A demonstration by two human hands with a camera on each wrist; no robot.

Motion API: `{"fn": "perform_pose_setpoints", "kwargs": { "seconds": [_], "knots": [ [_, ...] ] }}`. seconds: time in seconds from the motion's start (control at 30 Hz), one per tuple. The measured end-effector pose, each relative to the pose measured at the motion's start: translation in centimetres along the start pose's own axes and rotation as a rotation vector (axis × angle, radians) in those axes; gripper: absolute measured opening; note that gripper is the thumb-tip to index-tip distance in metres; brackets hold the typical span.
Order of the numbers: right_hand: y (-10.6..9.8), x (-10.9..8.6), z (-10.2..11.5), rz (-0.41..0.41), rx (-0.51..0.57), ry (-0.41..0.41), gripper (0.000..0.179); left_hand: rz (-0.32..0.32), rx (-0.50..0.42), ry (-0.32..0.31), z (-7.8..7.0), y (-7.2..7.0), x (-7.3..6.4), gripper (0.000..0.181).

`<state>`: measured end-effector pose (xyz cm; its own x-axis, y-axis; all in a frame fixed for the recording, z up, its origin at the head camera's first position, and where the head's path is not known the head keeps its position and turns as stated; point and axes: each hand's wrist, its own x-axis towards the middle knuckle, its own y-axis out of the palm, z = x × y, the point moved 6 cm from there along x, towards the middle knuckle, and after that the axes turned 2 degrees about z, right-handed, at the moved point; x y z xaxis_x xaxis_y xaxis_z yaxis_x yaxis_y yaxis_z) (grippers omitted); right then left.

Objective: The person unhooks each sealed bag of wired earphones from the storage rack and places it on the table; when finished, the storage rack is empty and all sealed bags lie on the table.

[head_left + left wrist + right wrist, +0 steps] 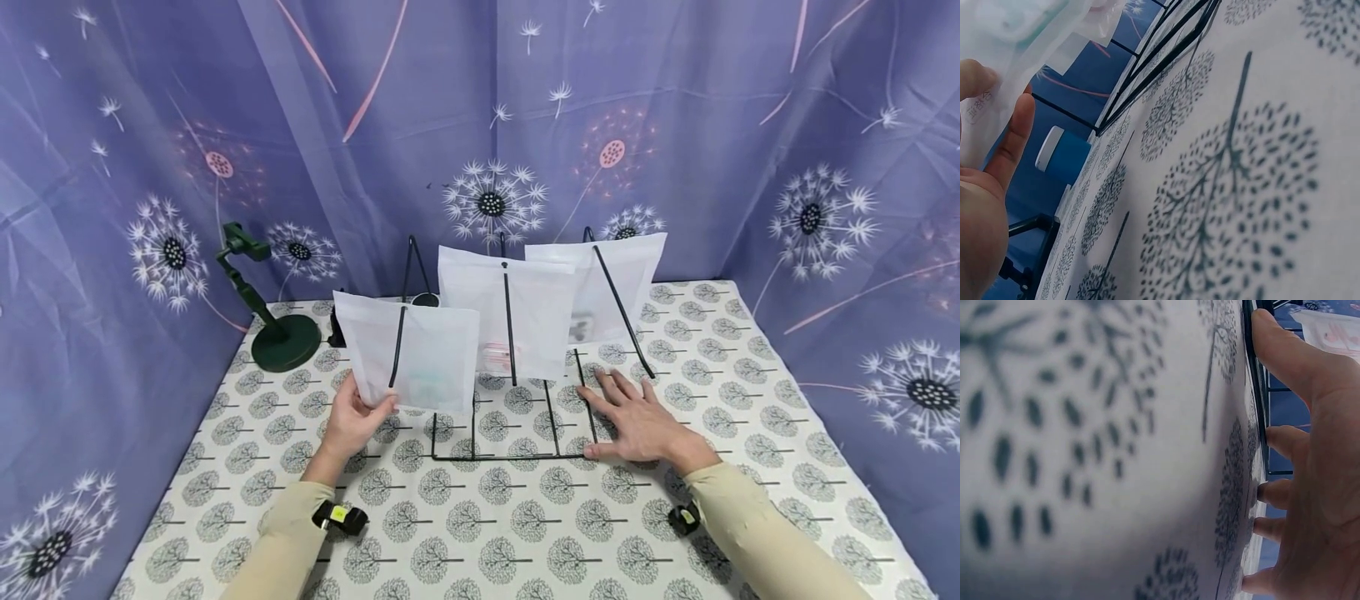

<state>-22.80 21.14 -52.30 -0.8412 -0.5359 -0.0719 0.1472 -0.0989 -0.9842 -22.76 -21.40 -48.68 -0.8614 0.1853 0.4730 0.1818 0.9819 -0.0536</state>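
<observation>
A black wire rack [517,457] stands on the table, with three white pouches hanging on its prongs. My left hand [352,425] pinches the lower left corner of the left pouch [442,350], thumb in front and fingers behind. Something teal shows faintly through that pouch. The middle pouch [472,300] has reddish contents, and the right pouch [630,275] holds something dark. On the right, my hand [637,425] lies with spread fingers at the side of the rack's base. In the right wrist view its thumb [1279,347] touches the black wire.
A dark green stand [287,343] with a jointed arm is at the back left. Behind the left pouch, a blue container with a white lid [1050,149] shows in the left wrist view. Purple curtains [360,167] close off the table's back and sides.
</observation>
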Motion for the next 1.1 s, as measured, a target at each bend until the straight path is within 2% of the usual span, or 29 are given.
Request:
{"fn": "perform_pose_setpoints", "kwargs": {
  "seconds": [0.43,0.53,0.67,0.9,1.1],
  "knots": [
    [0.1,0.0,0.0,-0.010,0.012,-0.003,0.100,-0.026,0.033,-0.033,-0.3,0.1,-1.2,0.039],
    [0.2,0.1,-0.1,-0.001,0.018,0.001,0.101,-0.038,0.055,-0.033,-0.5,0.1,-1.4,0.039],
    [0.2,0.1,-0.2,0.015,0.019,0.008,0.101,-0.045,0.049,-0.035,-0.7,0.1,-1.6,0.039],
    [0.1,0.1,-0.3,-0.003,0.008,0.006,0.101,-0.061,0.023,-0.021,-1.1,0.1,-2.0,0.039],
    [0.2,0.0,-0.2,0.001,0.006,0.007,0.101,-0.078,0.057,-0.025,-1.3,0.2,-2.5,0.038]
  ]
}}
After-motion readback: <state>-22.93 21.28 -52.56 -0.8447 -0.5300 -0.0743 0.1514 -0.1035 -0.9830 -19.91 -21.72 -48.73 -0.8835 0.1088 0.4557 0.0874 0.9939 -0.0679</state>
